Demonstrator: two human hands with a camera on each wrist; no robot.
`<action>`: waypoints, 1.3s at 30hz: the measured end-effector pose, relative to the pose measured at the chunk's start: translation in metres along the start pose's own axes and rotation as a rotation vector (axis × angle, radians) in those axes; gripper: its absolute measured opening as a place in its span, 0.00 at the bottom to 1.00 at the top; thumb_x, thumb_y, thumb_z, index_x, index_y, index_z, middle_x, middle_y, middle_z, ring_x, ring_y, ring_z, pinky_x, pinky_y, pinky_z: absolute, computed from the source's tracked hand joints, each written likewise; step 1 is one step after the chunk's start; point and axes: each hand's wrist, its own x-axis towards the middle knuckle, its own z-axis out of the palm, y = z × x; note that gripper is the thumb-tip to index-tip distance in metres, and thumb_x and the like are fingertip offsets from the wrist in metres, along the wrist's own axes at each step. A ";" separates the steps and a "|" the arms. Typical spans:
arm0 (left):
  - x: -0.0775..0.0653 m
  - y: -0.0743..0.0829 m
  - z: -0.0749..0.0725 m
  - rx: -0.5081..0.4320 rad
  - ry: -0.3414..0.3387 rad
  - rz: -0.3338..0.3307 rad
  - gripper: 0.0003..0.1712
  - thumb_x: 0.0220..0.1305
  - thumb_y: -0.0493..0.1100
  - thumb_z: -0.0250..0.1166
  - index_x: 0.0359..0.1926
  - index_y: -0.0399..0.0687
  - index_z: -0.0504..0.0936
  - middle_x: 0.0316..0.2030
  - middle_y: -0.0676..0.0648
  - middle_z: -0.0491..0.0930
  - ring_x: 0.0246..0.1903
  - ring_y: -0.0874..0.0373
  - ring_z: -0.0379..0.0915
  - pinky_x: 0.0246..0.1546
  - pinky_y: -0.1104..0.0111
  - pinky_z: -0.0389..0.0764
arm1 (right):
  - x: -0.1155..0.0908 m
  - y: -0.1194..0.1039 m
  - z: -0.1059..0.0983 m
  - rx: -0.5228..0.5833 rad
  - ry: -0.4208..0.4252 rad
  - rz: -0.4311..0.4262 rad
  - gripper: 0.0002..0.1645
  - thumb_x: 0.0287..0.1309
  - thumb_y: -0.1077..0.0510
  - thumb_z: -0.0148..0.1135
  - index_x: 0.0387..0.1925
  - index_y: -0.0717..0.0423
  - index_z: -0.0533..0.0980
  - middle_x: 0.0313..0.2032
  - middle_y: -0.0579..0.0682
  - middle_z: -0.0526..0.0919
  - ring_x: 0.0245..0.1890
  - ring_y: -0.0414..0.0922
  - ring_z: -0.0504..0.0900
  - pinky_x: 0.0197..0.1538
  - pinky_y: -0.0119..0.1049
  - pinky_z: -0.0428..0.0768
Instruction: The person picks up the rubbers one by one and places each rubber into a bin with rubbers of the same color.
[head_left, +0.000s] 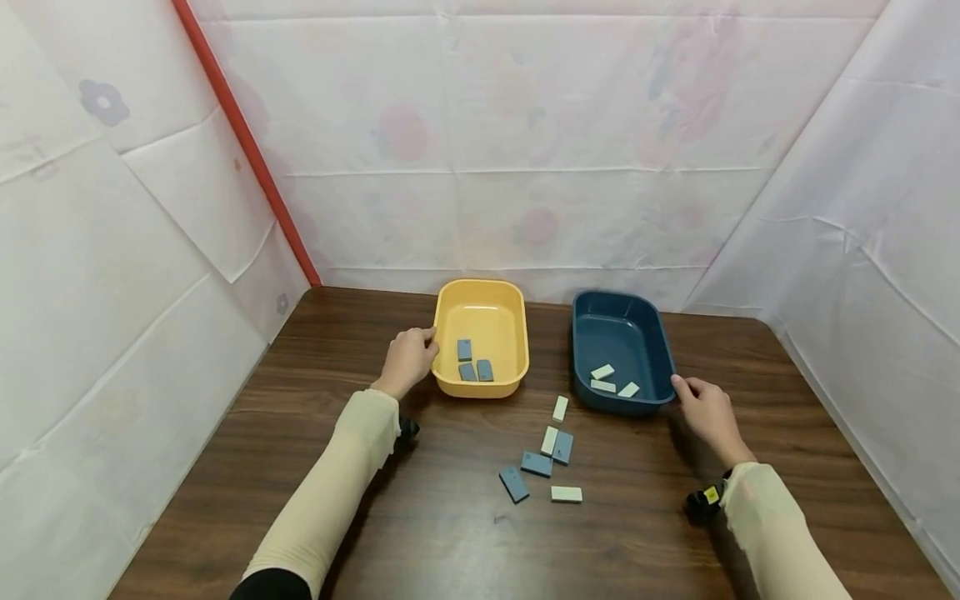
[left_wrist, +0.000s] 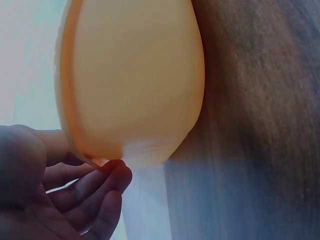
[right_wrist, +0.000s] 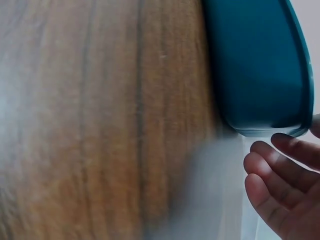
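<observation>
Two sleeves | left hand pinches yellow bin; right hand, blue bin | 12 tiles

A brown table bears a yellow tub, blue tub, six tiles

The tabletop is of dark brown wood with visible grain, and its far right corner is rounded. A soft light makes a pale shine on its near part. Behind it stands a white back wall of creased sheet, with faint pinkish prints. A red strip runs slantwise between this and the white left wall, which carries a greyish flower. The right wall is also white and wrinkled.
</observation>
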 end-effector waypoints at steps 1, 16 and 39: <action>0.000 0.000 0.000 0.001 0.007 -0.001 0.23 0.69 0.38 0.55 0.63 0.37 0.74 0.57 0.36 0.78 0.11 0.61 0.60 0.16 0.73 0.66 | 0.000 -0.001 -0.001 -0.004 0.010 -0.008 0.35 0.74 0.41 0.39 0.50 0.68 0.78 0.34 0.62 0.85 0.31 0.47 0.80 0.35 0.38 0.75; -0.001 0.000 0.005 -0.025 0.039 -0.033 0.22 0.69 0.39 0.57 0.62 0.38 0.75 0.59 0.39 0.77 0.13 0.60 0.63 0.18 0.73 0.67 | -0.002 -0.024 -0.006 -0.031 0.209 -0.156 0.20 0.68 0.51 0.56 0.45 0.66 0.80 0.38 0.63 0.82 0.38 0.54 0.79 0.39 0.41 0.74; 0.002 0.001 0.005 0.003 0.078 -0.008 0.21 0.66 0.38 0.57 0.59 0.37 0.78 0.53 0.37 0.81 0.26 0.54 0.74 0.27 0.69 0.73 | 0.001 -0.090 0.006 -0.071 -0.016 -0.481 0.13 0.62 0.57 0.64 0.45 0.61 0.81 0.39 0.54 0.83 0.37 0.47 0.80 0.40 0.42 0.80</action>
